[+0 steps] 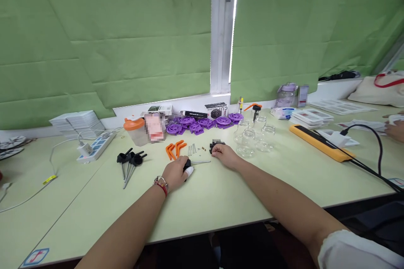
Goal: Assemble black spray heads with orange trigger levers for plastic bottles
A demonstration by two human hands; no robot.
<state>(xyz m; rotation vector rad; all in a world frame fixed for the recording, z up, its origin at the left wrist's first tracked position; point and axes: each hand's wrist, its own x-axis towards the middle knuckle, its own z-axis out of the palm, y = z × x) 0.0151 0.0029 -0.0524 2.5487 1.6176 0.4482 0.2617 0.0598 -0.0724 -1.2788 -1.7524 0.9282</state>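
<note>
My left hand [177, 173], with a white wrap on the thumb, is closed around a black plastic piece with a thin metal rod [201, 162]. The rod lies level just above or on the table, pointing right. My right hand [225, 156] has its fingertips together at a cluster of small black parts and springs [216, 142]; whether they pinch one is hidden. Between the hands and a little farther back are orange angled levers [176, 149], metal pins [192, 149] and tiny brass-coloured bits [203, 149]. Several similar black pieces with rods [129, 160] lie to the left.
Clear glass jars [246, 145] stand right of my right hand. Purple plastic parts [205, 123] line the back, beside an orange-lidded cup [135, 130]. A white power strip [96, 148] is at left, an orange one [318, 143] at right. Another person's hand [395, 128] shows far right.
</note>
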